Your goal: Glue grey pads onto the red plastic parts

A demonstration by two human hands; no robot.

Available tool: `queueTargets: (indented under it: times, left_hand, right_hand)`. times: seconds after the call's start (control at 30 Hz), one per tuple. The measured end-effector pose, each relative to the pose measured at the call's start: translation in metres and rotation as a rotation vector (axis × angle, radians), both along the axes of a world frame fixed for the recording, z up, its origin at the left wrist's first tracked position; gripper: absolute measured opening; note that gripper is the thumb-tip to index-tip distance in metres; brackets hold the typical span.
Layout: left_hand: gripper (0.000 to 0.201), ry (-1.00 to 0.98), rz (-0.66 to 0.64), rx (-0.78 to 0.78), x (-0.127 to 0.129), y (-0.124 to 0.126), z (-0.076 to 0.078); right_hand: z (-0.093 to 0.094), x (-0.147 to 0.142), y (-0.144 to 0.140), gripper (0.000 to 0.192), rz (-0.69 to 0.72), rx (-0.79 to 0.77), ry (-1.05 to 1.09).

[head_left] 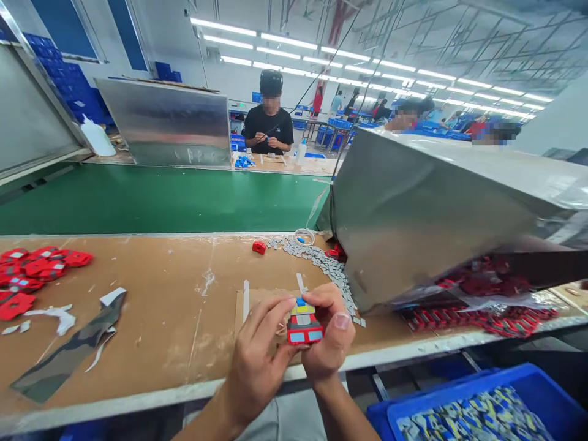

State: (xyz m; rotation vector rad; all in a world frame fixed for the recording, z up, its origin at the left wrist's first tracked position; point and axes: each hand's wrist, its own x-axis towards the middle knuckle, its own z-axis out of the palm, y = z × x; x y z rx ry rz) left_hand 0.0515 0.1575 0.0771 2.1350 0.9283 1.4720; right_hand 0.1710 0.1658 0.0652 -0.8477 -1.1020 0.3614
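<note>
A small plastic toy part, red with light-blue panels and grey, yellow and blue sections, is held between both hands above the bench's front edge. My left hand grips its left side, thumb below and fingers above. On the other side my right hand pinches it, with fingertips near the blue section at the top. The part's underside and some fingertip contacts are hidden. Just beyond the hands lies a cardboard sheet with strips of white tape. Small grey pieces are scattered in a curved band behind my right hand.
Red parts are heaped at the left, near a camouflage strip. A large metal box blocks the right side. A blue bin of pieces stands at lower right. Across the green belt sits a person.
</note>
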Motion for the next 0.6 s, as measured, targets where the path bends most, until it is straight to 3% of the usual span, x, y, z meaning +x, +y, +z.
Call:
queueTargets:
  times: [0.1,0.27,0.4,0.5,0.6]
  left_hand:
    - [0.039,-0.02,0.0,0.003,0.002,-0.031,0.0]
    - [0.032,-0.057,0.005,0.018,0.003,-0.078,-0.009]
    - [0.032,-0.087,-0.01,0.024,0.002,-0.11,-0.015]
    - [0.035,-0.064,-0.036,0.039,-0.001,-0.126,-0.029]
    - [0.039,-0.026,-0.015,0.062,-0.004,-0.135,-0.057]
  right_hand:
    - [0.004,-0.002,-0.029,0.051,-0.051,0.008,0.038]
    - [0.001,-0.003,-0.072,0.046,0.02,0.015,0.064]
    - [-0.004,-0.005,-0.101,0.042,-0.038,0.057,0.04]
    - [-0.018,-0.006,-0.119,0.043,-0.085,0.056,0.019]
    - [-0.047,-0.005,-0.131,0.04,-0.076,0.05,-0.015]
